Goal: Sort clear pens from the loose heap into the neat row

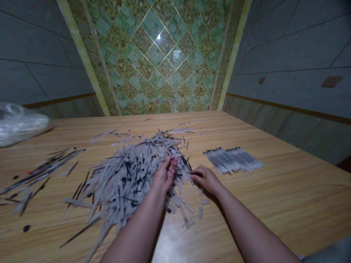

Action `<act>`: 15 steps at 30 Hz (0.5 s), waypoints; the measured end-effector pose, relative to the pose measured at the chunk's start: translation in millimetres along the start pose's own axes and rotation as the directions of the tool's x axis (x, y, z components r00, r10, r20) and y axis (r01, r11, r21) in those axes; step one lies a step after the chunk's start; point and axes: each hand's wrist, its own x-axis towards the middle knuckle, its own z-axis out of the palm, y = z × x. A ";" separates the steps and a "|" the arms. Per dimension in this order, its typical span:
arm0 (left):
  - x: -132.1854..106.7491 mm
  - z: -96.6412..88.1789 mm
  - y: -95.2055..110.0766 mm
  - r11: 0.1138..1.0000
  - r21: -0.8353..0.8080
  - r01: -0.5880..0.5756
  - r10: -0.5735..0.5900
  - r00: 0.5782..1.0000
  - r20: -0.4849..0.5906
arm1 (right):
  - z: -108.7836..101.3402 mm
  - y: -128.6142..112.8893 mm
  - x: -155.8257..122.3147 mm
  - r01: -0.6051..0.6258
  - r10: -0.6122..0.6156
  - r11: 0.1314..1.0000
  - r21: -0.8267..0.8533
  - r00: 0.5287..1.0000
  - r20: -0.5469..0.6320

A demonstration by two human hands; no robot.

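A large heap of loose pen parts (131, 171), with translucent barrels, thin black refills and caps, covers the middle of the table. Over its right side is my left hand (166, 175), palm turned up and fingers curled. What looks like a thin translucent pen barrel lies across its fingertips. My right hand (207, 179) is at the heap's right edge, thumb and forefinger pinched on a small dark pen part (191, 172). Its exact kind is too small to tell. Several short clear caps (189, 208) lie scattered below and between the hands.
To the right, pens (233, 160) lie side by side in a neat row. Black refills and other parts (41, 175) are strewn at the left of the wooden table (287, 193). A clear plastic bag (22, 124) sits at the far left. A tiled wall (164, 73) stands behind.
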 end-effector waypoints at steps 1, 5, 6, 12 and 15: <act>0.3 0.0 0.4 1.000 -0.004 0.001 -0.001 1.000 0.000 | 0.0 -0.6 -0.2 0.000 0.000 1.000 -0.014 1.000 0.007; 2.2 -0.5 1.7 0.999 -0.032 -0.002 0.003 1.000 0.012 | 0.6 -1.8 -0.3 0.006 -0.006 0.999 -0.049 1.000 -0.006; 2.6 -0.6 2.0 0.999 -0.041 -0.003 0.004 1.000 0.011 | 1.6 -2.5 -0.2 0.019 -0.020 0.998 -0.058 1.000 -0.013; 1.0 0.7 5.5 0.999 -0.054 -0.005 0.005 1.000 -0.003 | 13.0 -12.7 -0.6 0.090 -0.092 0.984 -0.155 0.996 -0.006; -0.4 1.5 7.5 0.999 -0.050 -0.019 0.019 1.000 0.002 | 17.1 -17.8 -1.3 0.112 -0.110 0.976 -0.187 0.994 0.021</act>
